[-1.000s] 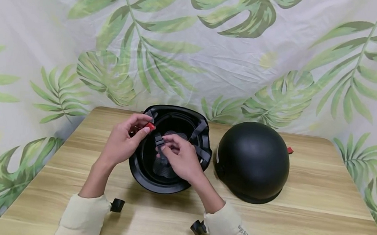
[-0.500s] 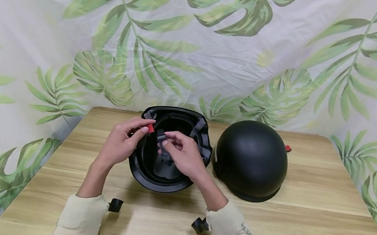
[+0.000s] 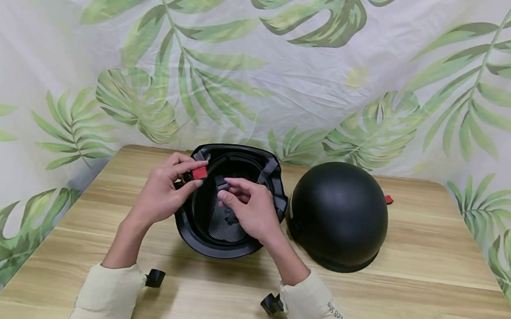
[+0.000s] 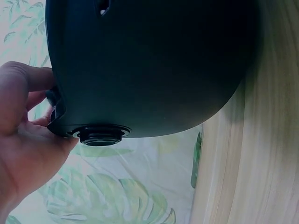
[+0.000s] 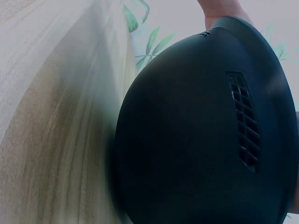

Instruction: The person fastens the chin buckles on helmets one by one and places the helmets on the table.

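A black helmet (image 3: 218,249) lies upside down on the table, its hollow facing up. At its left rim my left hand (image 3: 164,186) pinches a red buckle piece (image 3: 199,173) between thumb and fingers. Over the hollow, my right hand (image 3: 252,208) pinches a black buckle piece (image 3: 222,183) on the strap. A small gap separates the two buckle pieces. In the left wrist view the helmet's shell (image 4: 149,70) hides what the left fingers hold. The shell (image 5: 187,130) also covers the right hand's work in the right wrist view.
A second black helmet (image 3: 338,215) sits dome up just to the right, with a red tab (image 3: 389,199) behind it. Both rest on a wooden table (image 3: 432,303). A leaf-patterned cloth (image 3: 308,102) hangs behind the table.
The red buckle piece has turned and shows more of its face between the left fingers. My right hand has raised the black buckle piece slightly and tilted it.
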Action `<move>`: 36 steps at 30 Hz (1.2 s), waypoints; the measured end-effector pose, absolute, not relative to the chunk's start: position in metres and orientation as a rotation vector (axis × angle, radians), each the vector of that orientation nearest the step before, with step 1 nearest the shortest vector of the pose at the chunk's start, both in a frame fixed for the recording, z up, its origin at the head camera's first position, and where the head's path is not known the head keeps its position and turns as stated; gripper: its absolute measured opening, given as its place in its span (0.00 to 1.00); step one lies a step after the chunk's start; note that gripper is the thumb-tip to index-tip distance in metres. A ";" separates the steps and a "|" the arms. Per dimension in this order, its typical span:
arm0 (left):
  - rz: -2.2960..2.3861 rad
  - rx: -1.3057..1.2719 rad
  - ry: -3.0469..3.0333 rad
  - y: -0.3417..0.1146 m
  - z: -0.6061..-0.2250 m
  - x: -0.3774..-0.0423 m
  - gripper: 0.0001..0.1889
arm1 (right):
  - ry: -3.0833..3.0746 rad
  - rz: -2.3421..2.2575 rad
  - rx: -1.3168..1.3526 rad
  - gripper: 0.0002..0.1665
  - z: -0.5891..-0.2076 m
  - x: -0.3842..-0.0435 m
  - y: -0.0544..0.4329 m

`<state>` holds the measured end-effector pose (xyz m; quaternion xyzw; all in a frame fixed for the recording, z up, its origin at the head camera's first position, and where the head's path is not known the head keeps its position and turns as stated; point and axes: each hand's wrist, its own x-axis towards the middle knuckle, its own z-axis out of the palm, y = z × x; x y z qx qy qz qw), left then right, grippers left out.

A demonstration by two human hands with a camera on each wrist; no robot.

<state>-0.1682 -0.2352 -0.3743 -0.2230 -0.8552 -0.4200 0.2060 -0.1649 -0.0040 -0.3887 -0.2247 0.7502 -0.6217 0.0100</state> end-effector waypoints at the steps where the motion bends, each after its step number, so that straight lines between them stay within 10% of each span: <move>1: -1.171 -0.634 -2.384 -0.235 -0.374 -0.169 0.21 | 2.339 -1.936 -0.696 0.23 -0.389 -0.165 -0.004; 36: -1.533 -0.274 -2.271 -0.195 -0.357 -0.151 0.17 | 2.530 -1.771 -0.864 0.17 -0.368 -0.206 0.055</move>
